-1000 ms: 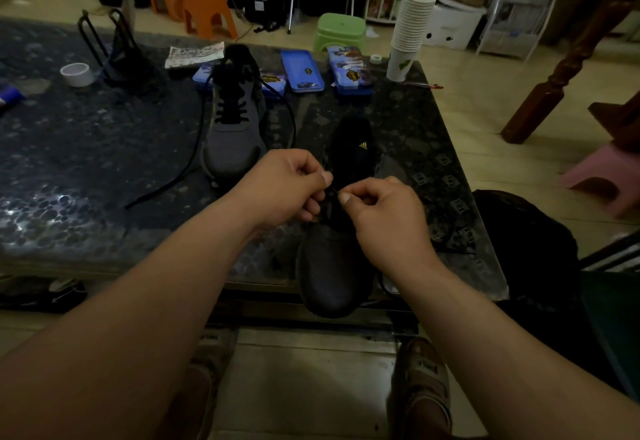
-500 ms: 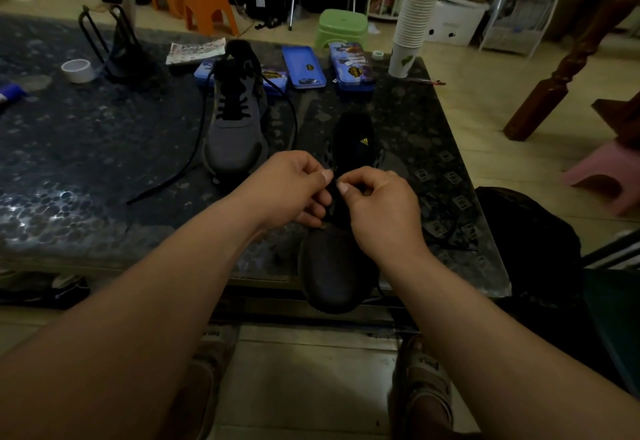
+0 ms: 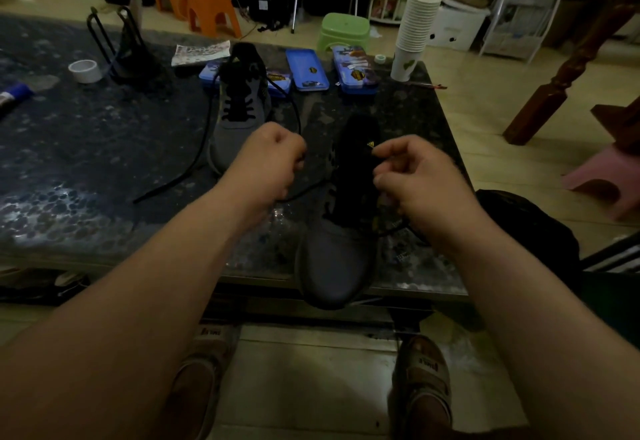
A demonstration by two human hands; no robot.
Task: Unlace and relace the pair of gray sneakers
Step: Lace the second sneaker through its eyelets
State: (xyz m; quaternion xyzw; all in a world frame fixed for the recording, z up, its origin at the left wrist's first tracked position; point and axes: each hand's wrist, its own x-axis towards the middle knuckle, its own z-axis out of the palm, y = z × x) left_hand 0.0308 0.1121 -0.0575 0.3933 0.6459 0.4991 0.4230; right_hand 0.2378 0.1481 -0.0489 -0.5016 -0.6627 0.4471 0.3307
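Two gray sneakers lie on the dark stone table. The near sneaker points its toe over the table's front edge, with its black tongue up. My left hand is curled left of it and grips a black lace that runs from the shoe. My right hand is curled right of the tongue and pinches the other lace end. The far sneaker stands behind my left hand, partly laced, its long black lace trailing left across the table.
Blue tins and a stack of paper cups sit at the table's back edge. A tape roll and a black wire stand are at the back left. Plastic stools stand on the floor beyond. My sandalled feet are under the table.
My hands were together over the near sneaker's lacing; now they have drawn apart, left hand to the left and right hand to the right, each pulling a lace end out sideways.
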